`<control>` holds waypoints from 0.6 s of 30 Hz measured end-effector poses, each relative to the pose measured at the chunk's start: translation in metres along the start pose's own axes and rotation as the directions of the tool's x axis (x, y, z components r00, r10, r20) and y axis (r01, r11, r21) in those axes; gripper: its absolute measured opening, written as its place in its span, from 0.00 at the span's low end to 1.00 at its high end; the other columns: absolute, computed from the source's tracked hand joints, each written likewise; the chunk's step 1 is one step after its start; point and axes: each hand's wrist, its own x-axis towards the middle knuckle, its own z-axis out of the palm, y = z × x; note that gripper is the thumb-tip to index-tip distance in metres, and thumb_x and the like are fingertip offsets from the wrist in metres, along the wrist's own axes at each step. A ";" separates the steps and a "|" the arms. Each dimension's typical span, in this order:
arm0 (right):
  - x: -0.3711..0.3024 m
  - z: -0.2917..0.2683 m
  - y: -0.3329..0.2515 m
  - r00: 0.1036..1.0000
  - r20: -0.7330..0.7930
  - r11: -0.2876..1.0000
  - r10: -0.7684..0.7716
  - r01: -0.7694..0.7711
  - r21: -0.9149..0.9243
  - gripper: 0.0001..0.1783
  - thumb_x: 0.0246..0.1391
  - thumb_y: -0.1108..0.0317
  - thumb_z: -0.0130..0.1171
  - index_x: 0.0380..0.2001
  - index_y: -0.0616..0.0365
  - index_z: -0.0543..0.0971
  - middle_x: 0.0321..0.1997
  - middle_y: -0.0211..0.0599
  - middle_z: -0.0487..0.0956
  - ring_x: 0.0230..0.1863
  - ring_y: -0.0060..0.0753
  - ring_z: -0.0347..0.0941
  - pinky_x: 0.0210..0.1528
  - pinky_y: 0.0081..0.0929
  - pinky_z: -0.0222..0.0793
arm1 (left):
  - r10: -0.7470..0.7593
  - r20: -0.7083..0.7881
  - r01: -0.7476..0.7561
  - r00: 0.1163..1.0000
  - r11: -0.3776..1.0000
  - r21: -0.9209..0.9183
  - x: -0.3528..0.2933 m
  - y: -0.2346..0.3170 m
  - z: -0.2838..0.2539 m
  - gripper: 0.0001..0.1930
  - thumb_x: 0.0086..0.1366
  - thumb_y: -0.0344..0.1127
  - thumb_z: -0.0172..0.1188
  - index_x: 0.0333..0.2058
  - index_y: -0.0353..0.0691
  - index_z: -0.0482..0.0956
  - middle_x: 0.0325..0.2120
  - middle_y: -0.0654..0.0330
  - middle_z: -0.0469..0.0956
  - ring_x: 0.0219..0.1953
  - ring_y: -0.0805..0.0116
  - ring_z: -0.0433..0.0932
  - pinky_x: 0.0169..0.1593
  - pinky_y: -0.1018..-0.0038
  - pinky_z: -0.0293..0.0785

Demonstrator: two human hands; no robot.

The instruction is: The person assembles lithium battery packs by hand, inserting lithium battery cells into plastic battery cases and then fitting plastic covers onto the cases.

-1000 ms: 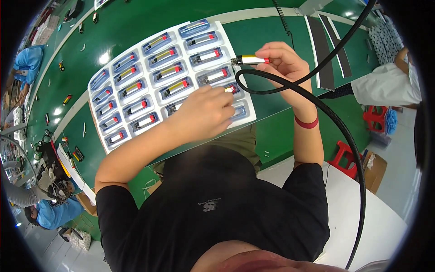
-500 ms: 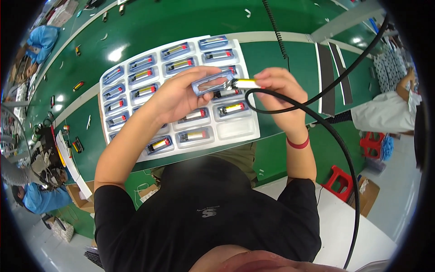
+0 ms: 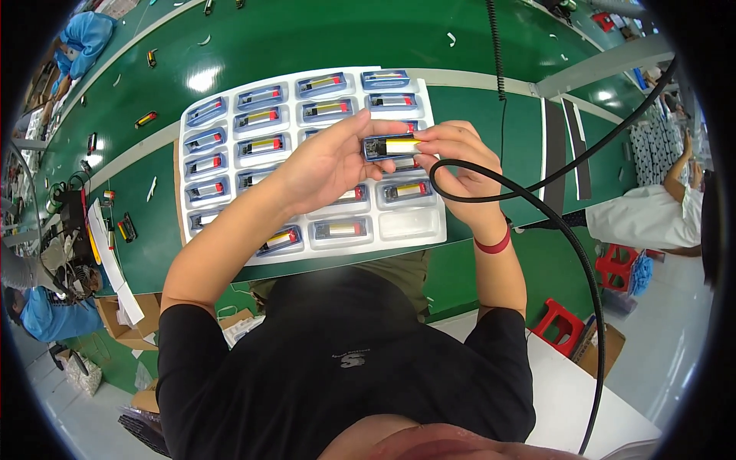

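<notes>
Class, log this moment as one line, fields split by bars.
left hand: holds case | right hand: holds device | device: at case, full seating unclear | tray: below hands, holds cased devices

black short-sleeved shirt (image 3: 330, 330) | pale grey chest emblem (image 3: 353, 360) | red right-wrist band (image 3: 494, 244) | olive trousers (image 3: 408, 284)

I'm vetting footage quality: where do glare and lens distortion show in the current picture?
Head view: bright glare whitens a patch of the green table beyond the white tray; also in the head view, fisheye distortion bows the tray's far edge and picture corners are black.
</notes>
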 end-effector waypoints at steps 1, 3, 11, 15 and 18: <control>0.000 0.000 -0.001 1.000 0.002 1.000 0.007 -0.007 0.003 0.16 0.45 0.84 0.71 0.39 0.60 0.86 0.46 0.38 0.87 0.47 0.41 0.79 0.50 0.34 0.75 | 0.002 0.001 -0.002 1.000 1.000 -0.002 0.000 -0.001 -0.001 0.31 0.83 0.53 0.38 0.63 0.29 0.71 0.50 0.56 0.77 0.43 0.70 0.76 0.51 0.71 0.75; 0.000 0.001 -0.002 1.000 0.006 1.000 0.013 -0.013 0.004 0.16 0.45 0.85 0.71 0.39 0.60 0.86 0.46 0.38 0.87 0.46 0.41 0.79 0.50 0.34 0.76 | 0.019 0.015 -0.019 1.000 1.000 -0.007 0.000 -0.004 -0.003 0.31 0.83 0.53 0.38 0.64 0.29 0.71 0.51 0.56 0.77 0.43 0.70 0.75 0.51 0.71 0.74; 0.000 0.005 -0.005 0.994 0.062 0.962 -0.094 0.107 -0.251 0.15 0.47 0.85 0.70 0.38 0.59 0.86 0.49 0.37 0.86 0.47 0.46 0.79 0.50 0.33 0.76 | 0.053 -0.002 -0.053 0.999 0.996 0.066 0.003 -0.011 -0.003 0.25 0.80 0.46 0.47 0.66 0.33 0.70 0.49 0.60 0.76 0.44 0.73 0.74 0.50 0.74 0.74; -0.005 0.012 0.003 0.992 0.083 0.988 -0.096 0.105 -0.116 0.19 0.50 0.86 0.68 0.45 0.60 0.84 0.54 0.39 0.84 0.48 0.38 0.79 0.50 0.31 0.75 | 0.101 -0.056 -0.067 0.993 0.896 0.438 -0.002 -0.014 -0.005 0.21 0.76 0.31 0.52 0.65 0.36 0.72 0.40 0.65 0.77 0.40 0.77 0.74 0.47 0.77 0.74; -0.014 0.015 -0.003 0.845 0.109 0.710 0.524 -0.504 0.492 0.27 0.55 0.86 0.66 0.57 0.59 0.76 0.42 0.36 0.82 0.35 0.18 0.76 0.36 0.17 0.73 | 0.235 -0.031 -0.165 0.971 0.763 0.625 -0.005 -0.018 -0.003 0.21 0.74 0.28 0.53 0.63 0.37 0.72 0.40 0.65 0.78 0.41 0.77 0.76 0.46 0.77 0.75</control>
